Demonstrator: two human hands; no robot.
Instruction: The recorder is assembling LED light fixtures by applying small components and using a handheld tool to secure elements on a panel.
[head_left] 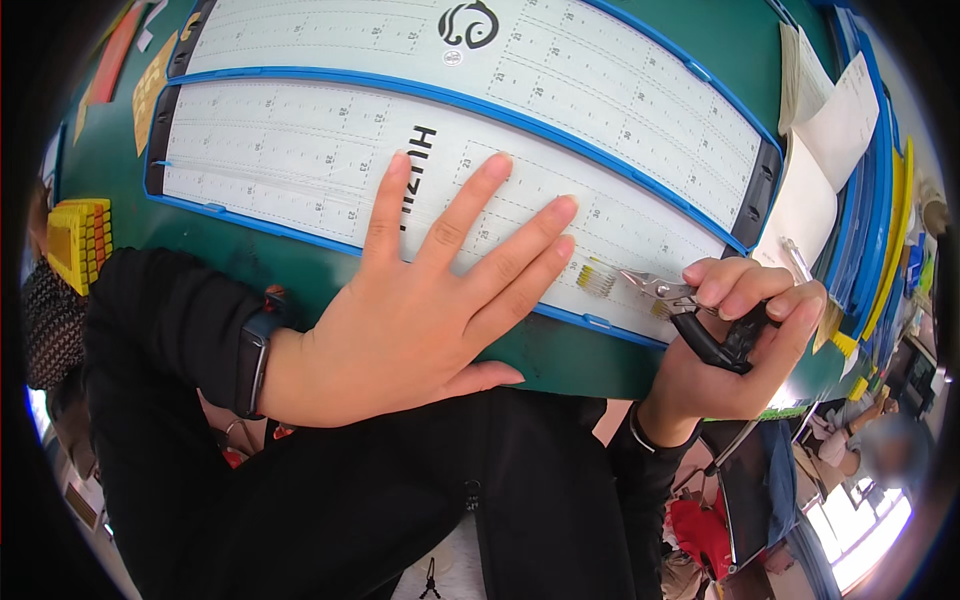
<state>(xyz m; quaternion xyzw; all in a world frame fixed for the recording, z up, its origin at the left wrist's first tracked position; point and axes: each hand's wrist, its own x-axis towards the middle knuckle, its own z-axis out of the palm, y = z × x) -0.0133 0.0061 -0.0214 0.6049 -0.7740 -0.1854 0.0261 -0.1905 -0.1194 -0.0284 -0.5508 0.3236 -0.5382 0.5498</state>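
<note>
While pressed flat with fingers spread, left hand (420,310) open, palm down on the long white board with blue edging (300,150), close to that board's lower edge, wrist out over the near edge of the green table (570,355). Right hand (735,345) closed around the black handles of small pliers (700,320), thumb and fingers curled, at the board's lower right corner. Plier tips aimed left at a small yellow comb-like piece (597,279), lying on the board just beside the left little finger. Cannot tell whether the tips bite it or only meet it.

Probably very light, that yellow piece, with fine teeth or strands, likely easy to bend or splay. Too small for bare fingertips, so best taken at its solid back end with the plier tips, and gently. Apt to skid on the smooth board face.

Board itself broad, thin and stiff-looking, yet liable to flex and slide on the table. Best steadied with a flat palm on its face, or gripped at the blue rim. Pliers rigid metal, handles thick enough for a sure hold.

Toward the table's far edge, a second white board (600,70) of like kind. At the right edge, loose white papers (830,120). Off the left edge, a yellow gridded tray (78,240). On the left wrist, a dark watch (255,345).
</note>
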